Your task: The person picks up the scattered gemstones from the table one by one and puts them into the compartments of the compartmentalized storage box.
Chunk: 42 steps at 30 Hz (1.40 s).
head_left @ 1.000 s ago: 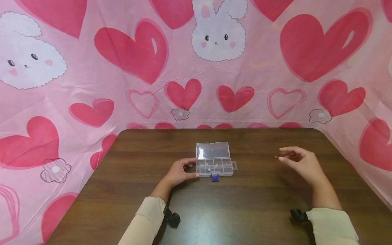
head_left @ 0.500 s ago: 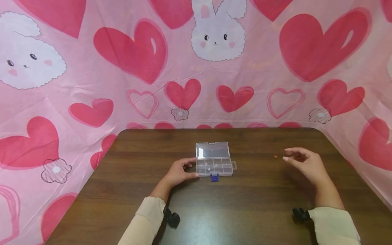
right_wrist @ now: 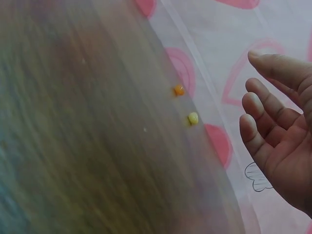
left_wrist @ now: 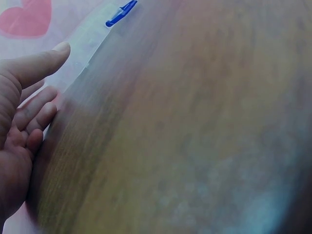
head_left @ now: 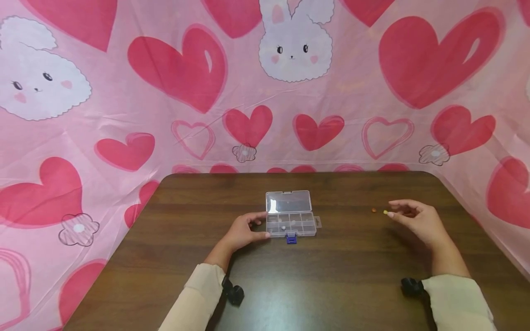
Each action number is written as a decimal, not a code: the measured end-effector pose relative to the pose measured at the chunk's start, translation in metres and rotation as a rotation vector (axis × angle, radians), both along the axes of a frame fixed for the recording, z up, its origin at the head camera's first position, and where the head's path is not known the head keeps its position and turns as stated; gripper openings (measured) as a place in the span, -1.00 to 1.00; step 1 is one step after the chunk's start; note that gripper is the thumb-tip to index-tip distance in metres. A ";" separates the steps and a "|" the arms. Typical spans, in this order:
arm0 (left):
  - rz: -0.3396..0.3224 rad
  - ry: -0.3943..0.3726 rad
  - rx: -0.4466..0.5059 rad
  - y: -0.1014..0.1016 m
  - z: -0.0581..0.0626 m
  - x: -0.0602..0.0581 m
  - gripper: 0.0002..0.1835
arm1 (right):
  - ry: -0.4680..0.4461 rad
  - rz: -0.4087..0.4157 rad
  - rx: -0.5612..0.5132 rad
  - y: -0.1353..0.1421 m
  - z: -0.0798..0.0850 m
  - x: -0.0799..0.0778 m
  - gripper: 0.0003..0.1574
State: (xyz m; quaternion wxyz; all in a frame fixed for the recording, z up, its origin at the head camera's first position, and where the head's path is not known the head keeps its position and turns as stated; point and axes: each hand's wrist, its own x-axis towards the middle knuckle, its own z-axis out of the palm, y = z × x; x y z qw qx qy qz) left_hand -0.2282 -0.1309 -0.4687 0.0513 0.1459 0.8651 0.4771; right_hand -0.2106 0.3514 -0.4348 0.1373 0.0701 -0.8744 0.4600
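Observation:
A clear plastic compartment box (head_left: 291,233) stands on the table with its lid raised and a blue latch (head_left: 291,239) at the front. My left hand (head_left: 244,232) holds the box by its left end, thumb at the front corner and fingers at the back; the left wrist view shows that thumb (left_wrist: 46,62) by the box edge. Over on the right, my right hand (head_left: 418,223) hovers with parted, loosely bent fingers. Close to its thumb tip lies a small yellow bead (right_wrist: 193,118), and an orange bead (right_wrist: 179,89) lies a little farther left. The right hand holds neither.
A few small pale pieces (head_left: 283,228) sit in the box's compartments. The brown wooden table (head_left: 331,285) ends at the back against a pink cloth (head_left: 352,92) printed with hearts and rabbits. Black wrist cameras (head_left: 236,295) are strapped below both cuffs.
My right hand has drawn back to the right from the orange bead. The yellow bead now shows beside its thumb in the head view. My left hand stays on the box.

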 end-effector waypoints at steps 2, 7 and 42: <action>-0.002 0.001 0.005 0.000 0.000 0.000 -0.35 | -0.013 0.004 0.007 0.002 -0.001 -0.003 -0.54; -0.010 0.009 0.014 -0.001 0.000 0.000 -0.36 | -0.011 0.037 0.021 0.008 -0.004 -0.011 -0.56; 0.002 -0.009 0.005 -0.001 -0.001 0.000 -0.36 | -0.203 0.116 0.083 0.028 -0.019 -0.037 -0.48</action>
